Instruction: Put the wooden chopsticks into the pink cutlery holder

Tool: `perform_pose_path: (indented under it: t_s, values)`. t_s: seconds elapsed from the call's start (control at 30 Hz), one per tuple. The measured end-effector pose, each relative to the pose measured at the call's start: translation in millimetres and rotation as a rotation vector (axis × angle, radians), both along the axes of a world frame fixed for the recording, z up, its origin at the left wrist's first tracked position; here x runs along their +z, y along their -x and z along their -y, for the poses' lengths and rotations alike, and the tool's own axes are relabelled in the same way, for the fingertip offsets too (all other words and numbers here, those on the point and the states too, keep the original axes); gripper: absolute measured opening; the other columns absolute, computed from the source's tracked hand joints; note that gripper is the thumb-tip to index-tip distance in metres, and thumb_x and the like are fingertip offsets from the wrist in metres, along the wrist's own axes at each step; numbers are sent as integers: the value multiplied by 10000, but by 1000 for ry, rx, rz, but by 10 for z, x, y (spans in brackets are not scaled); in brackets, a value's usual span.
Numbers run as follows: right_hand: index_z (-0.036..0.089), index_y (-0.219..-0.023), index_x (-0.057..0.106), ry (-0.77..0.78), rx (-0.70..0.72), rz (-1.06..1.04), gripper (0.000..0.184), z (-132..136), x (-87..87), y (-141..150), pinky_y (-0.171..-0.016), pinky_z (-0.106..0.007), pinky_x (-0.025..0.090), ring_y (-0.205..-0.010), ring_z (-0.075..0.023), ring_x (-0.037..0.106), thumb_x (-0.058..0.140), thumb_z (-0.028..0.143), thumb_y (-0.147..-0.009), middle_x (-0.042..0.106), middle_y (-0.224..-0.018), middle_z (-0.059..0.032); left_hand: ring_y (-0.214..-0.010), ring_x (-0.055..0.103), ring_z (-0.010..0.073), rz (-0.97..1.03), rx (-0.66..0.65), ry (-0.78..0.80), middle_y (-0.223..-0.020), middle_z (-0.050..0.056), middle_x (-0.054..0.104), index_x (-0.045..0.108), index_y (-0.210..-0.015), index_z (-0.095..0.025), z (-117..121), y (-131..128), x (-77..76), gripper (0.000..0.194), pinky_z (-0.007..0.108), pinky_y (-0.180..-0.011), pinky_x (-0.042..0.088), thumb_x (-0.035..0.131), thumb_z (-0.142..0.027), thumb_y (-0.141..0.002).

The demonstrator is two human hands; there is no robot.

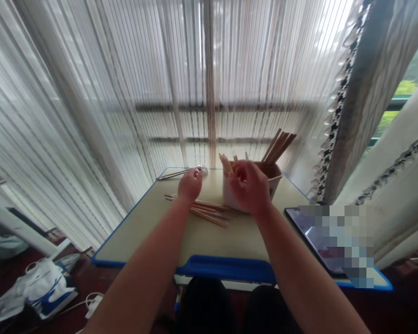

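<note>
My left hand [190, 184] is closed, thumb uppermost, above the far end of several brown wooden chopsticks [211, 214] lying loosely on the table. Right behind its fingers lie metal utensils [172, 176] with long thin handles and a shiny rounded end; whether the fingers touch them is unclear. My right hand [251, 188] is curled in front of a pale box [231, 197] and hides much of it. Light thin sticks [225, 162] rise at its fingertips; blur hides whether they are gripped or stand in the box. Darker chopsticks [278, 147] lean in the box's right side.
The small table [139, 232] has blue edging and a blue front ledge [226, 268]. A dark tablet or phone [308, 236], partly pixelated, lies at the right edge. Striped curtains [125, 83] hang close behind. A white-and-blue bag [48, 287] and a cable are at lower left.
</note>
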State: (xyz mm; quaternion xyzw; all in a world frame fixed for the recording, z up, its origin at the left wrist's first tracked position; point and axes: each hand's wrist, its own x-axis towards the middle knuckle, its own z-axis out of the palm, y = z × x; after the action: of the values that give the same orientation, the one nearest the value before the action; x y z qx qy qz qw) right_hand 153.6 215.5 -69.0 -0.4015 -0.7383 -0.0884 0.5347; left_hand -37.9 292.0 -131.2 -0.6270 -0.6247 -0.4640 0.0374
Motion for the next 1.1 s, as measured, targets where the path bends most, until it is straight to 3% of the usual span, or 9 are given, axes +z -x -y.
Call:
perform_pose_path:
  t_s: [0.1, 0.23, 0.3, 0.53, 0.87, 0.97, 1.1]
  values:
    - [208, -952, 601, 282, 76, 420, 230, 76, -167, 222, -638, -265, 429, -657, -153, 584, 459, 331, -819, 637, -738, -29, -793, 588, 228, -85, 109, 145, -801, 79, 630, 579, -817, -179, -105, 251, -73, 200, 322, -700, 431, 479, -350, -793]
    - [168, -916, 657, 691, -118, 778, 240, -24, -461, 427, -621, -335, 471, -732, -248, 642, 465, 255, -800, 676, -837, -131, -830, 595, 222, -27, 172, 171, -830, 85, 645, 584, -878, -177, -177, 360, -144, 194, 314, -735, 434, 474, -311, -791]
    - [153, -918, 672, 803, -141, 844, 254, -88, -542, 465, -644, -355, 485, -778, -268, 648, 460, 229, -801, 675, -881, -164, -844, 596, 226, -12, 171, 172, -841, 88, 650, 585, -882, -175, -189, 350, -155, 194, 317, -745, 435, 481, -308, -785]
    - [142, -921, 681, 796, -192, 802, 283, -142, -474, 412, -652, -375, 495, -781, -277, 648, 467, 280, -799, 670, -909, -188, -834, 607, 230, 126, 223, 134, -835, 84, 657, 571, -930, -171, -193, 359, -124, 221, 327, -749, 434, 493, -301, -769]
    - [114, -884, 700, 800, -219, 781, 299, -109, -382, 374, -639, -362, 474, -787, -294, 638, 466, 258, -765, 672, -870, -197, -755, 585, 186, 544, 347, -86, -768, 49, 615, 552, -825, -169, -229, 506, 60, 152, 313, -745, 439, 509, -277, -728]
    - [94, -827, 700, 855, -147, 654, 275, -168, -365, 342, -613, -320, 453, -757, -268, 633, 476, 235, -750, 671, -836, -199, -745, 577, 167, 656, 369, -183, -769, 37, 593, 531, -838, -170, -220, 576, 109, 141, 304, -737, 439, 477, -266, -751]
    - [133, -756, 689, 881, 14, 472, 245, -179, -275, 297, -511, -222, 387, -626, -161, 600, 468, 237, -768, 676, -742, -115, -762, 571, 158, 716, 428, -248, -832, 48, 579, 485, -948, -178, -194, 685, 179, 195, 305, -720, 440, 363, -264, -822]
